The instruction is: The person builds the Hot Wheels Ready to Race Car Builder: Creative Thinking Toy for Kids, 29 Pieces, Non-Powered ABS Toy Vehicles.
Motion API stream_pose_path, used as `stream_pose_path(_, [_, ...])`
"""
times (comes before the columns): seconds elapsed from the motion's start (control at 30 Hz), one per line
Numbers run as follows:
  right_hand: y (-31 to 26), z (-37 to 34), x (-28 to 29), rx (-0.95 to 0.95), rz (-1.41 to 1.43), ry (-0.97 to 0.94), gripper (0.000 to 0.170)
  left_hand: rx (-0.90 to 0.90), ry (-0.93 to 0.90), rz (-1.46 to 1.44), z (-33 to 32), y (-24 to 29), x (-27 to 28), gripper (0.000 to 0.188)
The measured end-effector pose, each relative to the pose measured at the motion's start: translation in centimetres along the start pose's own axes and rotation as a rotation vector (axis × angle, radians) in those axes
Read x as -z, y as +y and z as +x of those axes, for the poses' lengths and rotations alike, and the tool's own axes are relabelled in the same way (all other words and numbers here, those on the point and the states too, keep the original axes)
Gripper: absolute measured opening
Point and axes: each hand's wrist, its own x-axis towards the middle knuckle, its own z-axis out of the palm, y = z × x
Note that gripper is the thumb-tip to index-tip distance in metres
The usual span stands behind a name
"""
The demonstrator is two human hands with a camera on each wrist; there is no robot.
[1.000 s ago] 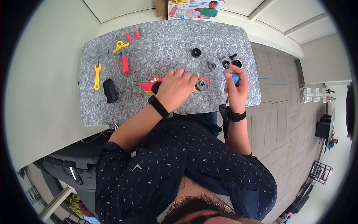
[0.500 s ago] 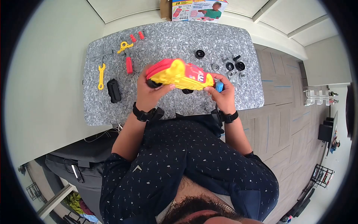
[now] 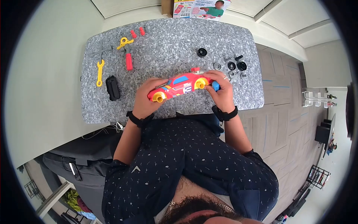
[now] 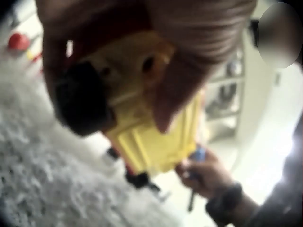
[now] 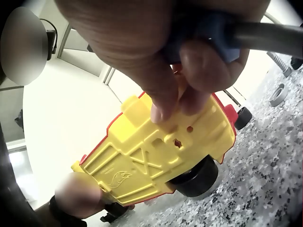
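A red toy car (image 3: 181, 85) with a yellow underside (image 5: 142, 161) is held up over the grey speckled table. Its side facing me has bare yellow hubs, while black wheels (image 5: 196, 177) show on the other side in the wrist views. My left hand (image 3: 145, 99) grips one end, thumb against the yellow underside. My right hand (image 3: 223, 95) holds the other end, its fingertips on the underside. Tucked in that same hand is a screwdriver with a blue handle (image 3: 215, 86) and a grey shaft (image 5: 270, 37).
Black wheels (image 3: 242, 66), a grey ring (image 3: 217, 66) and small bolts lie at right; another black wheel (image 3: 201, 52) is behind the car. At left lie a red-handled hammer (image 3: 129, 61), a yellow wrench (image 3: 100, 73) and a black case (image 3: 112, 88). A printed box (image 3: 201, 8) stands beyond the table.
The car, on the table under my left hand one second ago, has been lifted and turned from underside to bare-hub side. My right hand has moved left onto the car, still holding the screwdriver.
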Motion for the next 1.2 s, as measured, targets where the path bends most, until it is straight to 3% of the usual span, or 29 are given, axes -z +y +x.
stream_pose_path(0.23, [0.8, 1.7, 3.6, 0.018, -0.087, -0.045, 0.049, 0.038, 0.003, 0.015, -1.2, -0.2, 0.0, 0.064])
stream_pose_path(0.57, [7.7, 3.9, 11.6, -0.217, -0.617, 0.314, 0.043, 0.04, 0.003, 0.007, -1.5, -0.3, 0.1, 0.065])
stream_pose_path(0.7, [8.2, 3.6, 12.8, -0.269, -0.623, 0.338, 0.043, 0.031, 0.006, -0.004, -1.8, -0.6, 0.3, 0.066])
stream_pose_path(0.8, [6.2, 5.6, 9.5, -0.148, -0.446, 0.187, 0.045, 0.034, 0.011, -0.018, -2.1, -0.8, 0.4, 0.065])
stream_pose_path(0.97, [5.1, 11.1, 3.1, 0.069, -0.456, -0.208, 0.056, 0.047, 0.02, -0.037, -2.3, -1.3, 0.2, 0.063])
stream_pose_path(1.17, [8.5, 14.2, -0.6, 0.085, -0.578, -0.45, 0.056, 0.063, 0.035, -0.019, -3.0, -1.4, 0.5, 0.06])
stream_pose_path(1.2, [8.8, 14.5, -0.2, 0.159, -0.526, -0.431, 0.055, 0.066, 0.03, -0.021, -3.1, -1.6, 0.5, 0.059])
